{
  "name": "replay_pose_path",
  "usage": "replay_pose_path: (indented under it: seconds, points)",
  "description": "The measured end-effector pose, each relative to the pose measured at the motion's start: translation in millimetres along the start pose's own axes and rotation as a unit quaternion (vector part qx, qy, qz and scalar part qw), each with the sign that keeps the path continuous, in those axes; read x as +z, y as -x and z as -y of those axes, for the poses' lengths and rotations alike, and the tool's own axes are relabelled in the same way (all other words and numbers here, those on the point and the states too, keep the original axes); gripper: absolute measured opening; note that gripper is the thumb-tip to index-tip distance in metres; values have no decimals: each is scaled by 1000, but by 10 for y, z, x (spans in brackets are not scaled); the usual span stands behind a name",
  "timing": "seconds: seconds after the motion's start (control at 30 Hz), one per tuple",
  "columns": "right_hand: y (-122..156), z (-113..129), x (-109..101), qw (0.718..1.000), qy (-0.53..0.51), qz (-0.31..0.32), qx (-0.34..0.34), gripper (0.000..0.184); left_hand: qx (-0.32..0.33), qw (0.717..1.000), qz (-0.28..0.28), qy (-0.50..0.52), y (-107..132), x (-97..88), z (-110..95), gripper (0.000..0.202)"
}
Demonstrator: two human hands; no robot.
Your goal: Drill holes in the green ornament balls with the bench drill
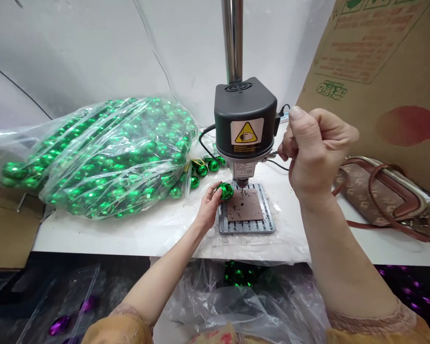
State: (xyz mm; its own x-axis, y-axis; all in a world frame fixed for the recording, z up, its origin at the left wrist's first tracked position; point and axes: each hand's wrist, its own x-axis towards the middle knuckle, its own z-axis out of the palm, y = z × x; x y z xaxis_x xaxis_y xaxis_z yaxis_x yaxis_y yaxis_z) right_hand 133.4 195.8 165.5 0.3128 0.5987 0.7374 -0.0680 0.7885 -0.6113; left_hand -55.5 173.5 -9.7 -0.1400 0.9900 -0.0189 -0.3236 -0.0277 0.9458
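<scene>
My left hand (209, 206) pinches a shiny green faceted ball (226, 191) at the left side of the drill bit. The small bench drill press (246, 117) has a black motor housing with a yellow warning label. Its thin bit (242, 191) points down at a brown board (246, 206) with a small dark hole, lying on the grey slotted base (268, 224). Dark shavings are scattered over the board. My right hand (313, 148) is closed at the right of the housing, by the feed lever (273, 155); the part inside its fingers is hidden.
A clear bag (122, 153) full of green balls lies on the left, with loose green balls (201, 170) beside it. At right are a brown handbag (376, 193) and a tall carton (380, 71). Below the table edge an opened plastic bag (272, 301) holds more green balls.
</scene>
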Motion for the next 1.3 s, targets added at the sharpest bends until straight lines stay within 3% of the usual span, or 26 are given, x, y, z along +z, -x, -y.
replay_pose_path:
  seconds: [0.1,0.3,0.57,0.7,0.97,1.3]
  points:
    - [2,-13,-5,1000,5,6,-9,50,41,997,5,-59,-20,25,13,52]
    - [9,-30,-9,1000,15,11,-16,49,50,987,54,-144,-35,55,102,49]
    - [11,-26,-17,999,32,9,-8,49,88,971,75,-208,-20,43,177,44]
    - [9,-20,-10,999,49,3,-5,49,109,956,78,-262,19,59,173,52]
    - [16,-2,-13,1000,16,-3,12,48,92,956,141,-239,29,85,215,55]
    - [290,-67,-91,998,31,-42,-33,52,106,949,144,-258,14,59,265,57]
